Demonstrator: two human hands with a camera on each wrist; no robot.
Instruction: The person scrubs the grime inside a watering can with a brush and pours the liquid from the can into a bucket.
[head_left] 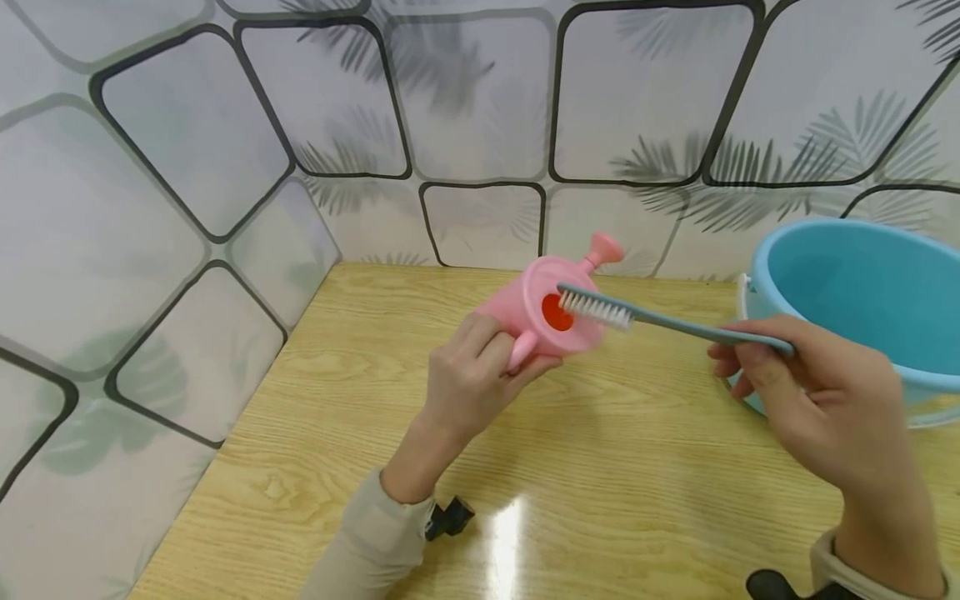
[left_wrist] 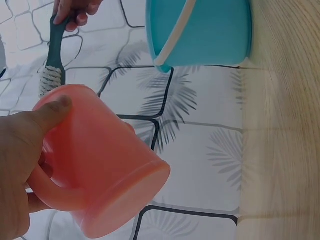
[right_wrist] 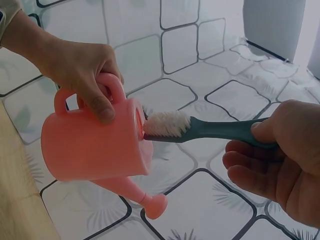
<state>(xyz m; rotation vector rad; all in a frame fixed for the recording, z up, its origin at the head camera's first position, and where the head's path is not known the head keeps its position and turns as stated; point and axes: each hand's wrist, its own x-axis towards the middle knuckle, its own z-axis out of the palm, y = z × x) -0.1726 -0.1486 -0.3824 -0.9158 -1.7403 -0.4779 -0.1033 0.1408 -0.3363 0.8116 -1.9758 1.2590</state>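
A pink toy watering can (head_left: 510,298) is held above the table, tilted so its round top opening faces the right hand. My left hand (head_left: 471,375) grips it by the handle, the thumb lying against the can's side in the left wrist view. In my right hand (head_left: 832,400) is a grey-green brush (head_left: 667,321) with white bristles, pinched by its handle between thumb and fingers. The brush head (right_wrist: 167,124) is at the can's opening; whether its tip is inside cannot be told. The can's spout (right_wrist: 155,206) points away from the left hand.
A light blue bucket (head_left: 772,275) with a white handle stands on the wood-grain table (head_left: 315,433) at the right, just behind the right hand. Patterned wall covering (head_left: 480,100) rises along the back and left edges of the table.
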